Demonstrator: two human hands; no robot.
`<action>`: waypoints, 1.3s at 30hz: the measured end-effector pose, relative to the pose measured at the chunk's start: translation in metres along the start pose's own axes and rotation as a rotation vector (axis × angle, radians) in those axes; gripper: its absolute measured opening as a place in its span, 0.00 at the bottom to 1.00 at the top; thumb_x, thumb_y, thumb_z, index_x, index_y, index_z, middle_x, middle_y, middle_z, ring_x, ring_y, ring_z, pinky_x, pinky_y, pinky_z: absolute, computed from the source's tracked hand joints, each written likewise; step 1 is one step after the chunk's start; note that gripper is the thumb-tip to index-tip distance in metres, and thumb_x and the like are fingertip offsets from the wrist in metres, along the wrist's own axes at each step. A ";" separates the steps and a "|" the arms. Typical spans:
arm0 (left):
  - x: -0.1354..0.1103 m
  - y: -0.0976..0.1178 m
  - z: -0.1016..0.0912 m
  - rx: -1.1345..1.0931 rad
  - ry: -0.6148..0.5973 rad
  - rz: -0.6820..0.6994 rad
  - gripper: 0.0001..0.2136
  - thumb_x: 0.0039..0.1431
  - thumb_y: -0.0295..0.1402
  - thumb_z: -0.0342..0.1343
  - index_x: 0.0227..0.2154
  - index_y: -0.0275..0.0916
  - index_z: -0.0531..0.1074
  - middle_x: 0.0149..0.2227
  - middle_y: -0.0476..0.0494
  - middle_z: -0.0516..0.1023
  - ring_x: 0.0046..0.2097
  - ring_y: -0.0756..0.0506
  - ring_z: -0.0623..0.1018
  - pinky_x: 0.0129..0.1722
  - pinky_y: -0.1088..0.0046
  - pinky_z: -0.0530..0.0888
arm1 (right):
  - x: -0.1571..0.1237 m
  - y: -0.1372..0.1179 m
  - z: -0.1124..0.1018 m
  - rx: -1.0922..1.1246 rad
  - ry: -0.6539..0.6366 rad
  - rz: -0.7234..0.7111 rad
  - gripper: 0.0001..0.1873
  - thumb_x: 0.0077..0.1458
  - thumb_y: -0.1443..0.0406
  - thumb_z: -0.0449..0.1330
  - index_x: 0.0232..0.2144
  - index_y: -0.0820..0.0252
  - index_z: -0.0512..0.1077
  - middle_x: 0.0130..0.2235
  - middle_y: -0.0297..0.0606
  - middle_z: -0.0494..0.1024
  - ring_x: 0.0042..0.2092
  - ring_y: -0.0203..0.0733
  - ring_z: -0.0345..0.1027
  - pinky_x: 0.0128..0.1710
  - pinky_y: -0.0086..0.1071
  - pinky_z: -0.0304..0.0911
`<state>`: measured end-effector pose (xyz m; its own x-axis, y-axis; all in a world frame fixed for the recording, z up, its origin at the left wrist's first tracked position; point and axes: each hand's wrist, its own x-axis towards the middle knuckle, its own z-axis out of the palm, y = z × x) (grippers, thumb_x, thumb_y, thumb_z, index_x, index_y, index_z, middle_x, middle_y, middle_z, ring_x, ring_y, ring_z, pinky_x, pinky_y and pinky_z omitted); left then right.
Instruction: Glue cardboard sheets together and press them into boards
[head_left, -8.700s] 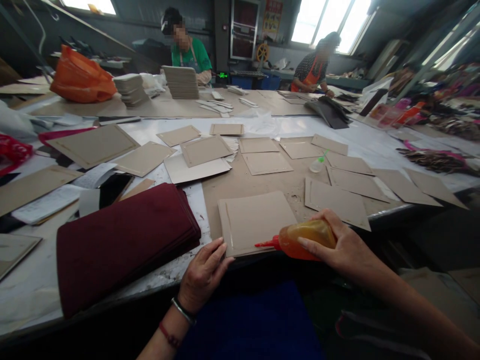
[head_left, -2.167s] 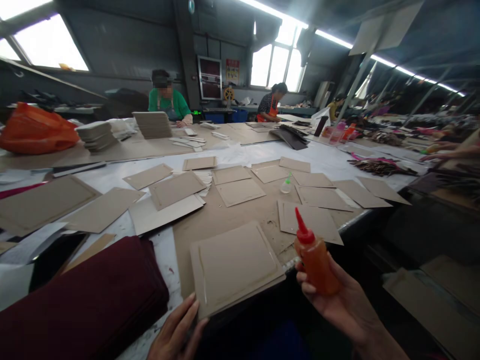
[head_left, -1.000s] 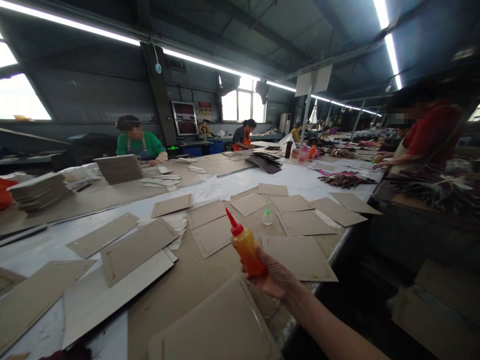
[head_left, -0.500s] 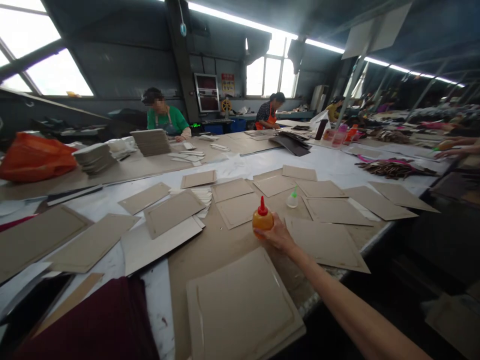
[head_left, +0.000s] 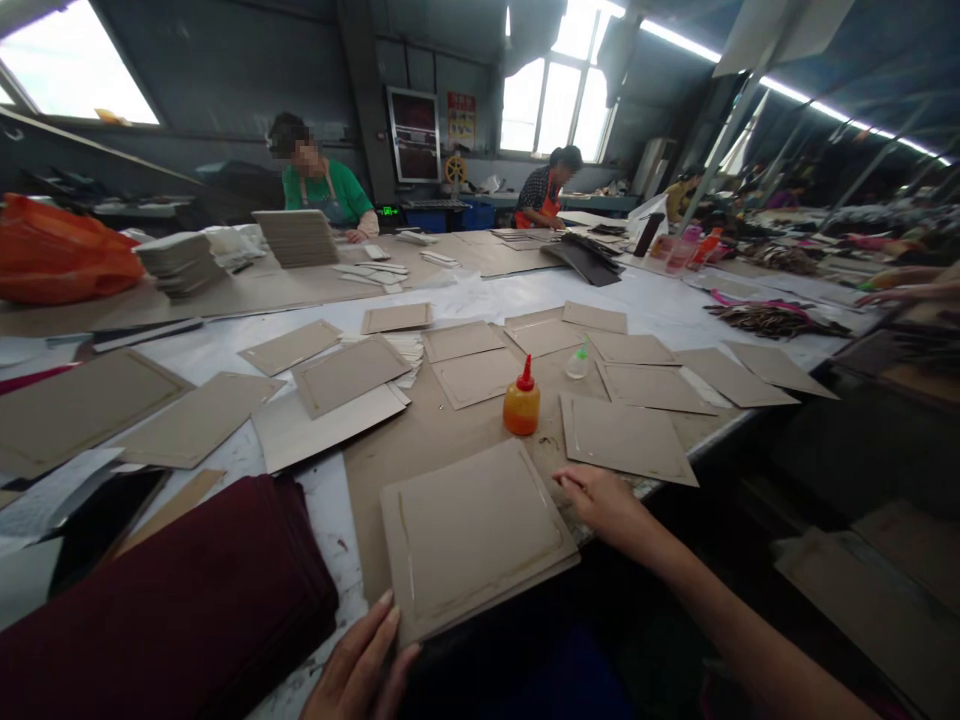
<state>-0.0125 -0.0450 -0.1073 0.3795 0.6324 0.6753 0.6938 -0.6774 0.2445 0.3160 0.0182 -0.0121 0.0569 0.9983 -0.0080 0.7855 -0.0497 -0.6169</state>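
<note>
A square grey cardboard panel (head_left: pixel 472 530) with glue lines near its edges lies on a stack at the table's near edge. My left hand (head_left: pixel 360 665) rests flat and open against the stack's near left corner. My right hand (head_left: pixel 600 497) hovers at the panel's right edge, empty, with its fingers loosely curled. An orange glue bottle (head_left: pixel 521 400) with a red nozzle stands upright on the brown sheet just beyond the panel, apart from both hands.
A stack of dark red cloth (head_left: pixel 150 600) lies to the left. Several cardboard panels (head_left: pixel 626 435) are spread over the table, with a small clear bottle (head_left: pixel 576 362) among them. Two people (head_left: pixel 319 185) work at the far side beside cardboard piles (head_left: pixel 296 235). An orange bag (head_left: pixel 64 250) sits far left.
My right hand set the glue bottle upright on the table, let go and drew back to the panel's right edge. My left hand is back in view at the stack's corner.
</note>
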 end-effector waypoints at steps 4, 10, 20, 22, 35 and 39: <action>0.005 0.006 -0.003 -0.006 0.012 -0.012 0.18 0.56 0.29 0.53 0.50 0.37 0.64 0.47 0.40 0.72 0.45 0.45 0.74 0.47 0.72 0.72 | -0.045 -0.017 0.003 -0.181 -0.085 -0.044 0.17 0.54 0.70 0.46 0.40 0.63 0.73 0.39 0.45 0.76 0.43 0.44 0.66 0.45 0.34 0.57; 0.012 0.010 -0.007 0.024 0.064 0.061 0.15 0.58 0.29 0.52 0.49 0.34 0.65 0.45 0.38 0.73 0.45 0.45 0.75 0.47 0.72 0.72 | -0.053 -0.037 -0.002 -0.365 -0.027 -0.078 0.19 0.55 0.72 0.44 0.43 0.64 0.71 0.36 0.45 0.74 0.40 0.43 0.64 0.44 0.33 0.56; 0.012 0.013 -0.006 0.019 0.103 0.035 0.15 0.57 0.29 0.52 0.48 0.36 0.65 0.45 0.39 0.73 0.45 0.45 0.75 0.46 0.70 0.73 | -0.054 -0.044 -0.004 -0.524 -0.085 -0.063 0.16 0.55 0.74 0.45 0.35 0.65 0.72 0.33 0.48 0.71 0.38 0.48 0.64 0.38 0.35 0.57; 0.013 0.013 -0.006 0.009 0.116 0.038 0.15 0.57 0.29 0.52 0.48 0.36 0.65 0.45 0.39 0.73 0.45 0.46 0.75 0.47 0.70 0.73 | -0.055 -0.045 -0.002 -0.522 -0.068 -0.058 0.15 0.54 0.74 0.45 0.32 0.65 0.72 0.32 0.49 0.71 0.38 0.49 0.63 0.37 0.36 0.57; 0.009 0.012 -0.003 0.014 0.127 0.031 0.15 0.57 0.27 0.53 0.47 0.34 0.66 0.45 0.39 0.73 0.45 0.45 0.75 0.46 0.69 0.73 | -0.051 -0.038 -0.013 0.289 -0.143 0.100 0.13 0.54 0.64 0.48 0.35 0.65 0.70 0.29 0.36 0.72 0.24 0.32 0.62 0.23 0.26 0.59; 0.009 0.010 -0.003 0.044 0.144 0.061 0.14 0.57 0.28 0.52 0.47 0.35 0.66 0.44 0.39 0.74 0.44 0.45 0.75 0.45 0.71 0.74 | -0.060 -0.030 -0.008 0.646 -0.213 0.199 0.12 0.48 0.59 0.55 0.27 0.65 0.70 0.21 0.30 0.66 0.20 0.28 0.55 0.17 0.23 0.52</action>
<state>-0.0042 -0.0472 -0.0969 0.3318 0.5282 0.7816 0.6998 -0.6934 0.1716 0.2939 -0.0406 0.0129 -0.0118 0.9592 -0.2823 0.2464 -0.2709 -0.9305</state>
